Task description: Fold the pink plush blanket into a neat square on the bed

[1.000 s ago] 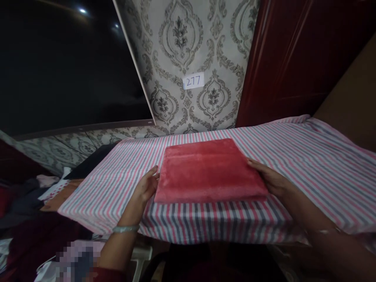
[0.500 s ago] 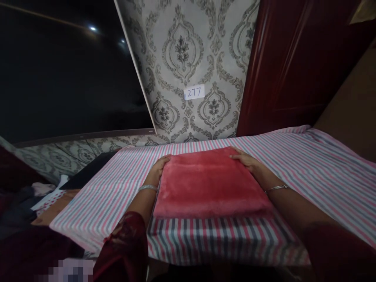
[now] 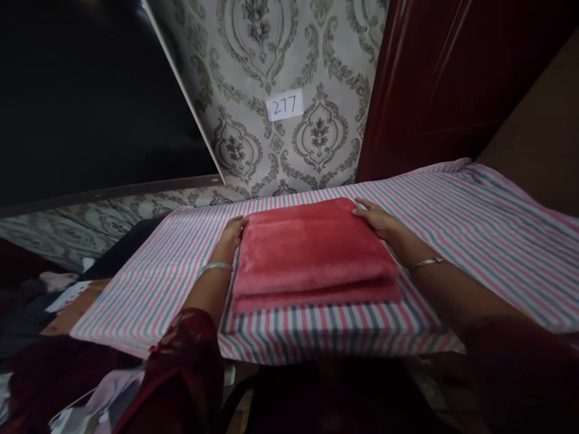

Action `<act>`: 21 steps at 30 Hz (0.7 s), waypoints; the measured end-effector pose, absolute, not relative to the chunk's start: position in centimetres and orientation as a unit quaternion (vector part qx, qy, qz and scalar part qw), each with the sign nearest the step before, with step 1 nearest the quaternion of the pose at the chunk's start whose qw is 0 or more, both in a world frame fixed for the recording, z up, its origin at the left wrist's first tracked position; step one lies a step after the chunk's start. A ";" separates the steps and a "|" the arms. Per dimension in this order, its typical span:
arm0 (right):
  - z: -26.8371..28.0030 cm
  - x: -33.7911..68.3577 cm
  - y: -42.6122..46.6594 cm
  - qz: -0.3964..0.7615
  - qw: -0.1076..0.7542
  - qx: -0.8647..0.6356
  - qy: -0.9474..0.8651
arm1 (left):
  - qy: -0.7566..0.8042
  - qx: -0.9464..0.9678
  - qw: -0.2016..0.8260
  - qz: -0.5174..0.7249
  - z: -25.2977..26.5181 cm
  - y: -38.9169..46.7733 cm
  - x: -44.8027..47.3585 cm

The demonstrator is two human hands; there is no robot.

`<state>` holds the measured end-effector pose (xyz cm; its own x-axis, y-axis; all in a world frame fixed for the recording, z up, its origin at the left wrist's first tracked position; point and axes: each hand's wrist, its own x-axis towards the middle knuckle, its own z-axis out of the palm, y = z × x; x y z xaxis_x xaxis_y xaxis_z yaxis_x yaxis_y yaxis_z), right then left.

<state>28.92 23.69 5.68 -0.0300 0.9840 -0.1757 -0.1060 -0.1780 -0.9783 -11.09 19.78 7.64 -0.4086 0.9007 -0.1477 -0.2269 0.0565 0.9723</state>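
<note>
A folded coral-red plush blanket (image 3: pixel 312 241) lies flat on a striped cloth (image 3: pixel 149 277), its near edge showing two thick layers. My left hand (image 3: pixel 235 231) grips its far left corner, with the fingers curled at the edge. At the far right corner, my right hand (image 3: pixel 377 220) has its thumb on the blanket's edge and its fingers along the side. Part of each hand's grip is hidden by the hand itself.
The striped cloth drapes over the table's near edge. A large dark screen (image 3: pixel 90 102) stands at the back left, beside patterned wallpaper with a white "277" label (image 3: pixel 284 105). A dark red door (image 3: pixel 434 84) is at the back right. Clothes (image 3: pixel 58 374) lie low on the left.
The view has tipped downward, so wall and table sit higher in the picture. The blanket's near edge now shows a gap between its layers. Both hands remain at the far corners.
</note>
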 end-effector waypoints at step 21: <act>1.6 32.4 8.3 0.505 0.535 -0.478 -0.480 | 0.640 0.408 0.350 0.549 4.1 3.7 -9.4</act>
